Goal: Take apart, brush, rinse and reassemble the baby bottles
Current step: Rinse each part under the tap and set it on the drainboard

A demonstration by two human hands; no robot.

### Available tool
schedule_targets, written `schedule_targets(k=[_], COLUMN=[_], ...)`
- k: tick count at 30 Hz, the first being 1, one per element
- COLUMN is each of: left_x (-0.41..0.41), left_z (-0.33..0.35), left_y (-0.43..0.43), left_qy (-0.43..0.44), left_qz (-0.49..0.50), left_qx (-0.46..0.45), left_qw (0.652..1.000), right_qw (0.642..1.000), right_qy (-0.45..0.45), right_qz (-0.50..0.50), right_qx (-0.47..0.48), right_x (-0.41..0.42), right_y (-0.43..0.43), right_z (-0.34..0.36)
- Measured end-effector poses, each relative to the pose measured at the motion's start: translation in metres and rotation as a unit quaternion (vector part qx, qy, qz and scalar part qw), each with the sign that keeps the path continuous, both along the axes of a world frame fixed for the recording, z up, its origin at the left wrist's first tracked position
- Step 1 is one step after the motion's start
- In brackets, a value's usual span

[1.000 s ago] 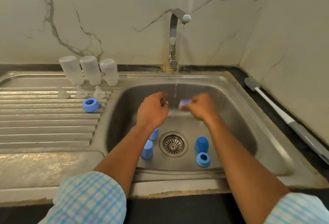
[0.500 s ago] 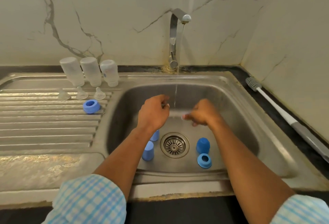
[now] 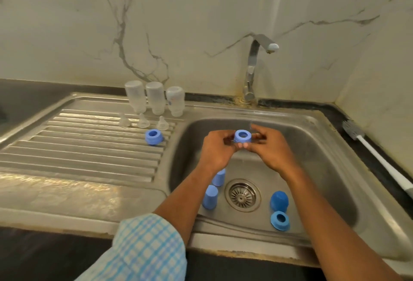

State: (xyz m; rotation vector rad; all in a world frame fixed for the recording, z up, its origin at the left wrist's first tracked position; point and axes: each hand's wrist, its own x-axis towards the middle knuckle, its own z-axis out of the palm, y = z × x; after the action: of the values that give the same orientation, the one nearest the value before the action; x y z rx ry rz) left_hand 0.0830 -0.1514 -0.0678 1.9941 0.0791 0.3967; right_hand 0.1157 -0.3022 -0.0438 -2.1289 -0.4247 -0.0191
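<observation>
Head view: both hands hold a blue ring [image 3: 242, 136] over the sink [image 3: 324, 160].
The left hand [image 3: 218, 148] and the right hand [image 3: 271, 148] each pinch the blue ring with curled fingers, up above the drain [image 3: 242, 194] and a bit behind it. To do this step well, I think the hands should turn the ring slowly so water gets inside the hole. They should hold tight, since wet plastic slips. Next it could go by the second ring [image 3: 153, 137], far left of the drain, near the three bottles [image 3: 154, 99].

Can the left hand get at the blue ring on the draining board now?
Probably yes, once freed. The left hand and right hand both pinch a second ring over the sink. The blue ring on the draining board lies uncovered to its left.
</observation>
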Motion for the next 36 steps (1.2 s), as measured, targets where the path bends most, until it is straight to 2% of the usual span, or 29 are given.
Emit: schedule_targets(k=[5,12,16,22,28,36], left_x=[-0.022,-0.063,-0.074,-0.075,-0.071,-0.073], left_z=[0.013,0.034,0.042,0.027,0.015,0.018], left_y=[0.027,0.124,0.189,0.248,0.250,0.253], left_qy=[-0.015,-0.039,0.006,0.081,0.140,0.194], left_qz=[0.040,0.093,0.180,0.230,0.209,0.224], left_qx=[0.019,0.054,0.093,0.116,0.134,0.178], left_qw=[0.999,0.993,0.979,0.963,0.959,0.938], right_qw=[0.998,0.993,0.988,0.977,0.954,0.945], right_qy=[-0.042,-0.052,-0.070,-0.065,-0.081,-0.117], right_qz=[0.034,0.102,0.133,0.142,0.103,0.087], right_qx=[0.021,0.009,-0.031,-0.142,-0.270,-0.293], right_x=[-0.016,-0.030,-0.030,-0.022,-0.013,-0.017], right_y=[0.025,0.125,0.199,0.277,0.294,0.294], right_z=[0.015,0.038,0.047,0.036,0.019,0.021])
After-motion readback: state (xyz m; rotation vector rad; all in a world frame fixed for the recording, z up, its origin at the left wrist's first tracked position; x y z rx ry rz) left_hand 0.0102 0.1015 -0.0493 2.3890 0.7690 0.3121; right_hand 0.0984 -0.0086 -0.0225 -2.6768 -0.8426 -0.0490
